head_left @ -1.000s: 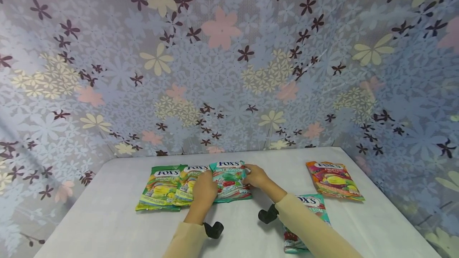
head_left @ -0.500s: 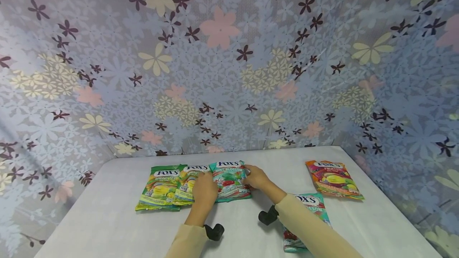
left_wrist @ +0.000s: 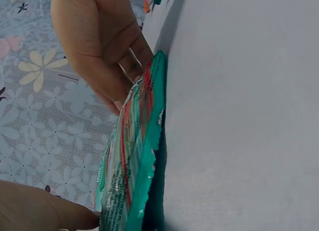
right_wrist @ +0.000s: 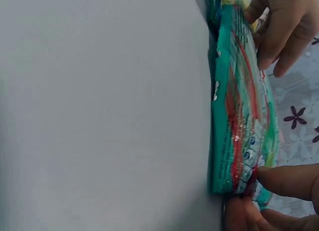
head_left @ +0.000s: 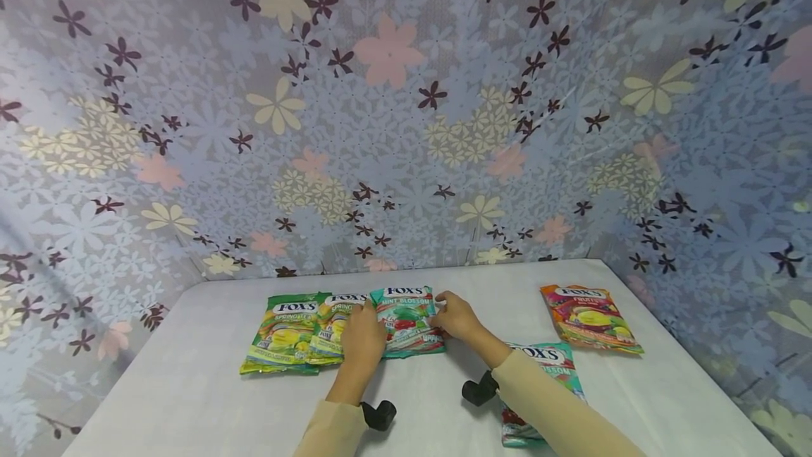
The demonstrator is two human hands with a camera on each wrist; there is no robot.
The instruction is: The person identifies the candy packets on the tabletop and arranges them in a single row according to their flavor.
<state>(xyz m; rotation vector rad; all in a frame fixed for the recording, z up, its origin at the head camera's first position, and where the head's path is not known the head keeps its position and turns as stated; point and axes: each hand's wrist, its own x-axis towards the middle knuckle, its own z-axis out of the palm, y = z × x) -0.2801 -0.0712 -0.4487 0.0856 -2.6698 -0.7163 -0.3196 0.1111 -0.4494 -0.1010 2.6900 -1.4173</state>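
Mint Blossom packet (head_left: 409,326) lies face up on the tabletop (head_left: 190,400), between the hands. Leftmost, one Spring Tea packet (head_left: 285,333) overlaps a second Spring Tea packet (head_left: 326,333); a leftward push could rumple both. The left hand (head_left: 364,333) bends over the mint packet's left edge; I cannot tell whether it pinches. The right hand (head_left: 458,317) pinches the right edge, index fingertip clear, so the hold might slip. Its sleeve (head_left: 545,400), overhanging another mint packet (head_left: 558,367), could drag that. Rightmost lies a Fruits packet (head_left: 590,319).

place: screened nook, room type unclear | signs: floral backdrop (head_left: 406,132) behind and beside white table (head_left: 190,400)
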